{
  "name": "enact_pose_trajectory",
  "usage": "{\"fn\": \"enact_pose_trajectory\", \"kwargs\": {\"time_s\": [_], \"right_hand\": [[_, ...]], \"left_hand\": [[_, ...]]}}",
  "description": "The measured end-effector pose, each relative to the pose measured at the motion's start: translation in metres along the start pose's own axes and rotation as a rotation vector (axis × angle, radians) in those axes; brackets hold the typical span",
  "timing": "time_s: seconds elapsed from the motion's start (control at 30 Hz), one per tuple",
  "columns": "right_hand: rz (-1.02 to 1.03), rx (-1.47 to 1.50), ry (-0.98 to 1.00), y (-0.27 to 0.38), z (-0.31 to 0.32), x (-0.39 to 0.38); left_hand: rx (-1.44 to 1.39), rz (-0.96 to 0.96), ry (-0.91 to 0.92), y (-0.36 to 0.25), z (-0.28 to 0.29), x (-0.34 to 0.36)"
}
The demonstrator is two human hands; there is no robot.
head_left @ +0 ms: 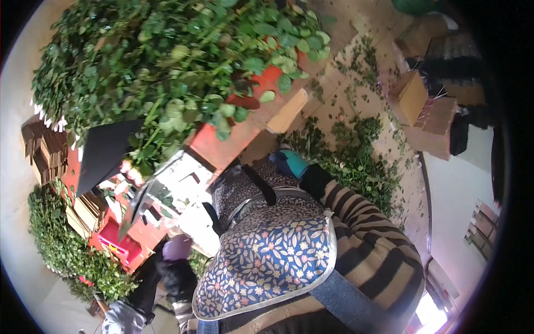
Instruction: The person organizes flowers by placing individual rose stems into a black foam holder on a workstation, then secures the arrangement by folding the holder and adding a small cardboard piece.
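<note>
My left hand [177,248], in a purple glove with a dark cuff, is beside the lower edge of a bright white surface [197,220], left of my floral apron [261,264]. Its fingers are not clear. My right hand [288,163], in a teal and dark glove, is by the apron's upper right, below an orange-red table edge [222,145]; I cannot make out what, if anything, it holds. Above them lies a large heap of leafy rose stems [161,67] with a few pale pink blooms [133,172] and a black board [105,156].
Cut leaves [359,167] litter the floor at right, beside cardboard boxes [428,128]. At left are stacked cardboard pieces [47,150], a bright pink object [119,242] and more greenery [47,234]. Another person's dark-clad leg [144,289] shows at lower left.
</note>
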State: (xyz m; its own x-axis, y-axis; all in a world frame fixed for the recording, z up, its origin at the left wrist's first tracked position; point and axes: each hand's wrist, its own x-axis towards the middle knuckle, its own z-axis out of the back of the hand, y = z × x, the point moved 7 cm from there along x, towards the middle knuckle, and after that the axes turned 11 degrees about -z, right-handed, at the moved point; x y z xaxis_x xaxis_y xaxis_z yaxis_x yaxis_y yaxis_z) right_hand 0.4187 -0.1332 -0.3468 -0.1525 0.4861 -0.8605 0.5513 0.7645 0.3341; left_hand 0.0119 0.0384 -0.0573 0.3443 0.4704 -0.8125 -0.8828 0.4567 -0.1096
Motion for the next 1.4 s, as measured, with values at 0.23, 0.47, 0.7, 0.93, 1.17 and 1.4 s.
{"fn": "enact_pose_trajectory", "kwargs": {"time_s": [0.23, 0.47, 0.7, 0.93, 1.17, 1.4], "right_hand": [[0.291, -0.689, -0.192, -0.070, 0.028, -0.053], [0.149, -0.525, -0.221, -0.174, 0.033, -0.063], [0.306, -0.410, -0.258, -0.229, -0.002, -0.079], [0.314, -0.312, -0.251, -0.264, -0.021, -0.093], [0.282, -0.339, -0.259, -0.279, -0.019, -0.093], [0.281, -0.424, -0.311, -0.254, -0.018, -0.098]], "left_hand": [[0.043, -0.241, -0.409, -0.081, -0.120, 0.167], [0.448, 0.179, -0.479, -0.013, -0.083, 0.257], [0.337, 0.504, -0.314, 0.126, -0.074, 0.270], [0.337, 0.034, -0.531, 0.141, -0.080, 0.288], [0.763, 0.293, -0.650, 0.043, -0.071, 0.340], [0.414, 0.220, -0.558, 0.063, -0.086, 0.305]]}}
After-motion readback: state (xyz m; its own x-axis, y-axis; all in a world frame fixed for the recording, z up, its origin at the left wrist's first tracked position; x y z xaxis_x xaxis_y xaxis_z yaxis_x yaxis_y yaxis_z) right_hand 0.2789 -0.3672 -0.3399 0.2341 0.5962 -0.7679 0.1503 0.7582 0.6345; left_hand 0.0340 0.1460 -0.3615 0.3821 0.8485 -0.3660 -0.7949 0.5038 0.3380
